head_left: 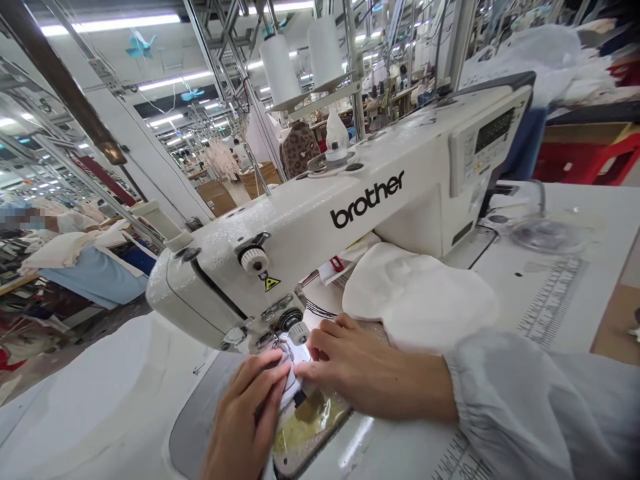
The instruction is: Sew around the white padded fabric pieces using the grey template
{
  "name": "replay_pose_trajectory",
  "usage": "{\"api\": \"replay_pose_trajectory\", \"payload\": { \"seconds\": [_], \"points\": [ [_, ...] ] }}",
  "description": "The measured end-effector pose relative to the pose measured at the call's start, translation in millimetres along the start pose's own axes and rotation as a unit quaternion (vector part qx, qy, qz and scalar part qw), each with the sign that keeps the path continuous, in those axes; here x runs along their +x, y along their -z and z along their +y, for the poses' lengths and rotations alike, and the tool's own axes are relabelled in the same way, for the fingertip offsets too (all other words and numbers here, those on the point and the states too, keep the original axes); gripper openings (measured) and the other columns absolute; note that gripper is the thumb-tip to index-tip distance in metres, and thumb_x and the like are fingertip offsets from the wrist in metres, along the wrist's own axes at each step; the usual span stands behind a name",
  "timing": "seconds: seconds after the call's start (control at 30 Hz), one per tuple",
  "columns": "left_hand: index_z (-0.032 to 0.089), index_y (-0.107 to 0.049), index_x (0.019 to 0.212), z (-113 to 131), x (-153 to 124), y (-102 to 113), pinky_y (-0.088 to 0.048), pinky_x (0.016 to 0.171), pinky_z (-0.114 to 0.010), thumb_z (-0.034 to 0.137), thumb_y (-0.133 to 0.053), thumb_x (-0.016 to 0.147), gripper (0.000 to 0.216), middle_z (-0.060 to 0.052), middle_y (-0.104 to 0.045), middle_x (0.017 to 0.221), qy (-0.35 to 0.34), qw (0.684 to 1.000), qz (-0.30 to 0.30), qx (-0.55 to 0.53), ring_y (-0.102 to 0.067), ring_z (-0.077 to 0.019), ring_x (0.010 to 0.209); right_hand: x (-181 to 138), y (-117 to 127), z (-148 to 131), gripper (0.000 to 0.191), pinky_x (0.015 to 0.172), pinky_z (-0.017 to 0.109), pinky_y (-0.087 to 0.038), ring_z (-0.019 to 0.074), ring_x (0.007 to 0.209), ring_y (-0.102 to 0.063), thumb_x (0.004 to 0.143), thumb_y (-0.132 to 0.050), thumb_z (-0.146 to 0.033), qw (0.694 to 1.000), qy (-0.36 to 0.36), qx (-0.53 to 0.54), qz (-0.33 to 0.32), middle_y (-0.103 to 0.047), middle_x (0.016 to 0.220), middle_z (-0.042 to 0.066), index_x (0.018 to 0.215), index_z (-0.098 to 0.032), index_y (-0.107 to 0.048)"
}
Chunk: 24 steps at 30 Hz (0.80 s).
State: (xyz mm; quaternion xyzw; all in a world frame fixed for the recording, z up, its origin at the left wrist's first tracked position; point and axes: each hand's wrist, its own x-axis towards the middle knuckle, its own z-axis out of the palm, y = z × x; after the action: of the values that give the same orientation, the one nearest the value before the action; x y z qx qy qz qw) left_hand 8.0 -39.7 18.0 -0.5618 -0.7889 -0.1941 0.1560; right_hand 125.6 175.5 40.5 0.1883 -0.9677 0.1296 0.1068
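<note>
A small piece of white fabric (291, 393) lies under the needle area of a white Brother sewing machine (300, 213), lit by the machine's lamp. My left hand (250, 407) presses its bent fingers together on the fabric's left side. From the right, my right hand (365, 367) holds the fabric's edge with thumb and curled fingertips, close to the presser foot. The presser foot and needle are mostly hidden by the machine head and my fingers. Behind my right hand rests a larger, rounded white fabric piece (420, 293).
The machine's control panel (485, 143) is at the right end of the arm. Two white thread cones (283, 70) stand above. A ruler scale (553, 300) marks the tabletop. A red crate (585, 160) sits behind at right; light-blue cloth (95, 267) hangs at left.
</note>
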Motion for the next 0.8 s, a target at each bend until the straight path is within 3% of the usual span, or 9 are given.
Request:
{"api": "replay_pose_trajectory", "payload": {
  "seconds": [0.13,0.3,0.43,0.8],
  "points": [
    [0.026,-0.069,0.107,-2.0,-1.9,-1.6,-0.056,0.093,-0.025,0.023,-0.055,0.092,0.020,-0.004,-0.071,0.114,0.022,0.999,0.015,0.024,-0.069,-0.0162,0.105,-0.8,1.5,-0.3,0.026,0.078,0.036,-0.037,0.0203,0.091,-0.048,0.094,-0.051,-0.009,1.000,-0.011,-0.011,0.005,-0.057,0.104,0.004,0.113,-0.024,-0.061],
    [0.032,-0.067,0.117,-7.3,5.5,14.1,-0.055,0.093,-0.023,0.025,-0.053,0.093,0.029,-0.001,-0.072,0.119,-0.040,0.998,-0.046,0.027,-0.068,-0.0158,0.109,-1.6,1.9,0.2,0.020,0.081,0.037,-0.037,0.0199,0.092,-0.048,0.096,-0.055,-0.016,0.999,0.033,0.000,-0.008,-0.058,0.106,0.003,0.112,-0.026,-0.063],
    [0.033,-0.067,0.118,-7.6,8.1,19.9,-0.054,0.094,-0.022,0.026,-0.052,0.094,0.029,0.001,-0.072,0.120,-0.062,0.997,-0.025,0.032,-0.068,-0.0144,0.109,-1.3,-2.0,0.4,0.021,0.082,0.037,-0.036,0.0199,0.094,-0.048,0.097,-0.053,-0.013,1.000,0.018,0.011,0.007,-0.058,0.105,0.003,0.110,-0.026,-0.064],
    [0.034,-0.066,0.118,-2.0,-11.5,2.1,-0.059,0.090,-0.032,0.026,-0.047,0.096,0.030,0.000,-0.068,0.128,0.046,0.995,-0.030,0.087,-0.066,-0.0183,0.115,-1.5,-5.0,0.7,0.031,0.078,0.036,-0.036,0.0208,0.091,-0.046,0.095,-0.046,-0.009,1.000,-0.019,0.002,0.011,-0.054,0.103,0.005,0.117,-0.026,-0.060]
  ]
}}
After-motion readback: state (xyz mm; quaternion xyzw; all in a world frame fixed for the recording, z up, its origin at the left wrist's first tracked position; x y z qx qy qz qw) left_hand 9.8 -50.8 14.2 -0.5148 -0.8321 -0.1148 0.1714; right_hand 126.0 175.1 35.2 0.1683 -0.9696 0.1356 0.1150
